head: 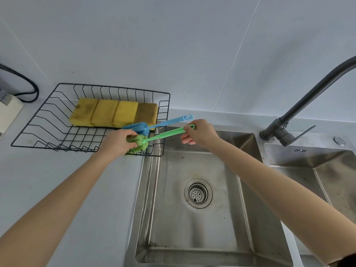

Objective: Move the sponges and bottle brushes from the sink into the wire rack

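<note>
- Holding the green brush (154,137) at both ends: the left hand (117,140) is closed round its foam head, the right hand (200,132) pinches the looped handle tip between thumb and fingers. The head sits low at the rack's (38,120) near right corner, while the handle slants out over the rim and above the sink's (192,237) far left corner.
- Blue brush (159,124) lies just behind, head inside the rack, handle likewise poking over the right rim.
- Four sponges (113,112) stand side by side along the rack's far side, touching one another; the rightmost is darker.
- The basin shows only its drain strainer (198,193), so this looks like the last item to place.
- Risk, as I judge it: both handles overhang the rim on the sink side. If the green brush is let go with too much length outside, it could tip and slide back into the basin.
- Risk: the two brushes are close together; nudging the green head could knock the blue one loose.
- Risk: the foam head may snag or wedge in the open wires.
- Writing: a small mark is stamped on the steel by the faucet (300,112), too small to read. No brand shows elsewhere.
</note>
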The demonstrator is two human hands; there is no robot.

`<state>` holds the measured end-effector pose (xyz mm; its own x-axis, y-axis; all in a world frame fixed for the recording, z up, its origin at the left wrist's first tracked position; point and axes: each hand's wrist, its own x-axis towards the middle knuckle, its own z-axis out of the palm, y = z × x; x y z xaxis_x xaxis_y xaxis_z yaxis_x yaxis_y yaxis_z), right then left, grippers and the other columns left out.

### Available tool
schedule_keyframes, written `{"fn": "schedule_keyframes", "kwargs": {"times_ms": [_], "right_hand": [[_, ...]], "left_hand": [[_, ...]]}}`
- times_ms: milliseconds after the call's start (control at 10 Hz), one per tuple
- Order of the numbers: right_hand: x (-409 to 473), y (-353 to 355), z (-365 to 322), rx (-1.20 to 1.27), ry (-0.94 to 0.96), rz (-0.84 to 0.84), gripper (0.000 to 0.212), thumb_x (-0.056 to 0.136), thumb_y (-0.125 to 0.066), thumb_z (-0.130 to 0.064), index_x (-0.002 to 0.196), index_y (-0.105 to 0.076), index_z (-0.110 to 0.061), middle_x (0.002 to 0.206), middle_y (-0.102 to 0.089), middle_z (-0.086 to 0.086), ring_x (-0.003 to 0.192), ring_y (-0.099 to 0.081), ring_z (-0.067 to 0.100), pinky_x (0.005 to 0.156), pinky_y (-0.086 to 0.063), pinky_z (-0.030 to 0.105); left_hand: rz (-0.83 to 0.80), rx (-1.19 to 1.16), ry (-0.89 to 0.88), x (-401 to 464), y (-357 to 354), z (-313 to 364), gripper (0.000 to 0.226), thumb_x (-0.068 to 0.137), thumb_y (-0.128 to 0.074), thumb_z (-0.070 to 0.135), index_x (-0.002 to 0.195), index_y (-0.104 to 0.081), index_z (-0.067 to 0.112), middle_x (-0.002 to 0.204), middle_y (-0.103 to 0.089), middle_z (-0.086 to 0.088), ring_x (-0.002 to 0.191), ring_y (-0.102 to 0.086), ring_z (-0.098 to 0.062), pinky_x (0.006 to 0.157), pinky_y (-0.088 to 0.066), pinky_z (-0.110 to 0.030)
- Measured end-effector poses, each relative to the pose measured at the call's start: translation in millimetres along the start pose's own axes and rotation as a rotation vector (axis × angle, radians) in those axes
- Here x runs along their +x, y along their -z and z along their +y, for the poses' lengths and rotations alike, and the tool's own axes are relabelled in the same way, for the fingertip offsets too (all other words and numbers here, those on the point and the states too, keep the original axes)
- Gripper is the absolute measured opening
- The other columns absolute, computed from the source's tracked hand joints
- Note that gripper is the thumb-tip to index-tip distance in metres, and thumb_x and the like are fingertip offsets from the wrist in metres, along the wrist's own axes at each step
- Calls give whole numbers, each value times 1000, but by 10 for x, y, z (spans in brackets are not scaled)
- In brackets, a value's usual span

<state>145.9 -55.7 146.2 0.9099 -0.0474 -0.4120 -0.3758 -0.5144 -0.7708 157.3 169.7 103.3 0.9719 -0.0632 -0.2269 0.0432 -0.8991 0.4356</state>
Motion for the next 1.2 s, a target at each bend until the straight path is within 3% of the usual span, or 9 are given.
{"fn": "schedule_keyframes", "kwargs": {"times_ms": [100,300,500,600,800,1000,1200], "right_hand": [[37,-19,76,-25,-11,6,25,96,-46,-16,110,-58,2,67,-64,-1,35,-55,-3,49,-49,10],[20,-40,135,1,0,33,25,95,-45,-14,111,-58,0,65,-62,-1,54,-57,7,61,-49,16],[-36,-76,144,-142,28,85,28,95,-43,-19,116,-59,-8,107,-67,16,77,-55,20,56,-42,23],[-71,-71,143,-193,42,81,31,95,-43,-20,120,-57,-10,109,-62,15,80,-51,22,61,-41,27],[-198,-47,127,-323,130,86,43,95,-45,-20,136,-43,-10,136,-47,12,118,-50,27,94,-43,33],[-351,91,72,-427,172,90,47,95,-43,-23,140,-36,-10,142,-41,12,121,-49,28,100,-40,38],[-508,279,-102,-613,237,148,54,94,-42,-27,145,-28,-15,151,-32,6,138,-28,26,112,-24,43]], "left_hand": [[-19,-15,36,34,-20,-5,46,78,-67,23,123,-57,13,126,-61,-12,115,-54,-29,93,-43,-37],[-105,2,61,89,2,-5,49,79,-66,25,126,-54,16,132,-56,-11,121,-49,-28,97,-39,-35],[-181,-2,42,46,32,61,55,82,-64,22,133,-46,14,137,-50,-11,125,-45,-28,101,-37,-35],[-199,11,30,24,57,86,56,83,-62,25,134,-44,14,139,-48,-11,126,-44,-27,102,-37,-35],[-174,47,14,-71,98,170,51,88,-53,26,136,-40,13,142,-45,-12,128,-43,-27,101,-37,-34],[-160,63,31,-191,176,229,56,90,-49,30,140,-32,11,147,-38,-12,130,-41,-27,101,-38,-33],[-84,61,-41,-251,361,484,56,91,-47,28,142,-28,12,147,-38,-11,131,-40,-27,100,-37,-34]]}}
